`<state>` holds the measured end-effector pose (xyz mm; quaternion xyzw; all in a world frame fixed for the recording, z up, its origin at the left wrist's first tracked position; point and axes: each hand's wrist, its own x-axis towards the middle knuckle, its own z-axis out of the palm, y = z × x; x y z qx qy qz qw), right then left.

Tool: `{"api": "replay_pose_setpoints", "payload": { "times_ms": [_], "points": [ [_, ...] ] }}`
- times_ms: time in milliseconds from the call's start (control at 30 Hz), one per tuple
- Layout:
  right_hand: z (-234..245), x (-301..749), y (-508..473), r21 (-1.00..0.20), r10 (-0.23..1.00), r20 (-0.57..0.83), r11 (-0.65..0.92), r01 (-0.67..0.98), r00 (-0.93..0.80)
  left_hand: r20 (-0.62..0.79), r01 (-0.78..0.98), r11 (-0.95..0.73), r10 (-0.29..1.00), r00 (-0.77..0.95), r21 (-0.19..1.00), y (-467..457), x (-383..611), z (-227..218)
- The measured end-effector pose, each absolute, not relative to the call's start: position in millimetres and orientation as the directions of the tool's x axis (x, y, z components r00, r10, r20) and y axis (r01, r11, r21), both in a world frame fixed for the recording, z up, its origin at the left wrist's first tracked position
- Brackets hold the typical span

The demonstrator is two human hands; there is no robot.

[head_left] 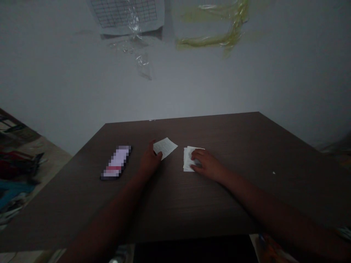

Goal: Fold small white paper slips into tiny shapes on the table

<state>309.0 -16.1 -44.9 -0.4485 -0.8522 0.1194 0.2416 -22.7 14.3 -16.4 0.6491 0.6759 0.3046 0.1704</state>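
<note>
My left hand [150,157] is closed on the left edge of a small slip of paper [166,147], thumb on the near side and fingers at the far side. Fine printed lines cover the slip, too small to read. To its right, a little stack of white paper slips [188,163] lies on the table, its sheets slightly out of line. My right hand [207,164] rests over the right part of this stack, fingers bent and thumb apart from them. A gap of bare tabletop separates the held slip from the stack.
The brown table [170,204] stands against a pale wall [192,87]. A phone [116,162] with a blurred-out screen lies left of my left hand. A tiny white scrap [273,172] lies on the right. A gridded sheet [126,16] is taped to the wall.
</note>
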Motion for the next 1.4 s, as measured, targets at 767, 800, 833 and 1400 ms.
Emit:
{"api": "replay_pose_setpoints", "payload": {
  "times_ms": [767, 800, 833, 1400],
  "points": [
    [-37, 272, -15, -0.945, 0.999, -0.020, -0.033, -0.324, -0.045, 0.153, 0.162, -0.170, 0.982, 0.114, 0.972, -25, 30, -31],
    [-37, 273, -15, -0.942, 0.999, -0.026, -0.034, -0.334, -0.027, 0.173, 0.223, -0.203, 0.974, 0.148, 0.953, -27, 30, -30],
    [-37, 276, -14, -0.943, 1.000, -0.028, -0.026, -0.332, 0.000, 0.196, 0.285, -0.245, 0.962, 0.188, 0.927, -28, 30, -28],
    [-59, 324, 14, -0.985, 0.986, 0.137, 0.125, 0.119, 0.099, 0.201, 0.771, -0.437, 0.899, 0.388, 0.463, 10, 7, -28]
  ]
}}
